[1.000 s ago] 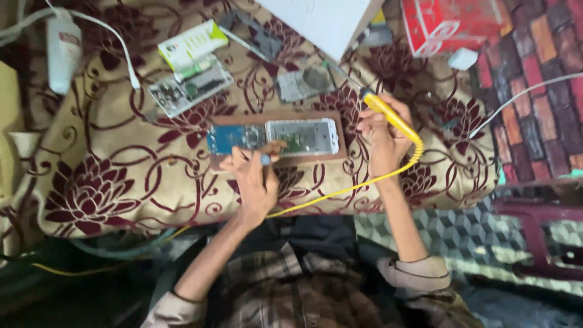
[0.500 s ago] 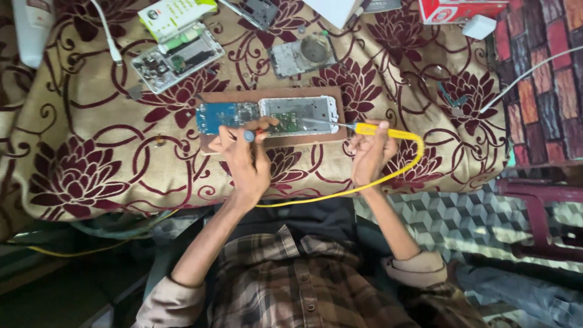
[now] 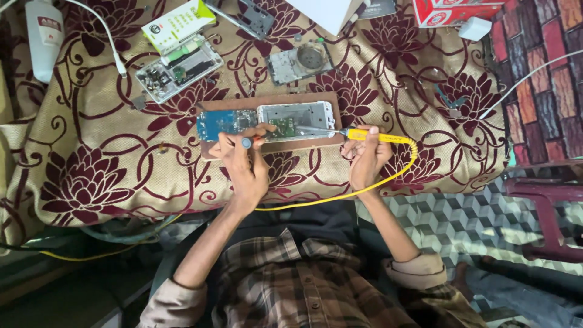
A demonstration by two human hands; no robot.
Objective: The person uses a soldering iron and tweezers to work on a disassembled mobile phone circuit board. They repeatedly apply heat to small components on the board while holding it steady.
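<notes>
Two bare hands at work over an opened phone (image 3: pixel 296 115), lying flat on a brown wooden board (image 3: pixel 243 103) atop a maroon-flowered cloth (image 3: pixel 97 182). Left hand (image 3: pixel 243 167) closed around a small grey-capped screwdriver (image 3: pixel 246 143), tip resting at the seam between the phone and a blue circuit board (image 3: pixel 220 123) just beside it. Right hand (image 3: pixel 364 155) gripping a yellow-handled soldering iron (image 3: pixel 379 137), metal tip reaching across onto the phone's green inner board; yellow cord (image 3: pixel 388 176) looping back under both wrists. Another dismantled phone (image 3: pixel 176 70) well apart, farther up the cloth. Probably best done with wrists braced on the cloth, the left tool pinning the work still, the hot tip touching one joint only, cord slack and away from the boards.
</notes>
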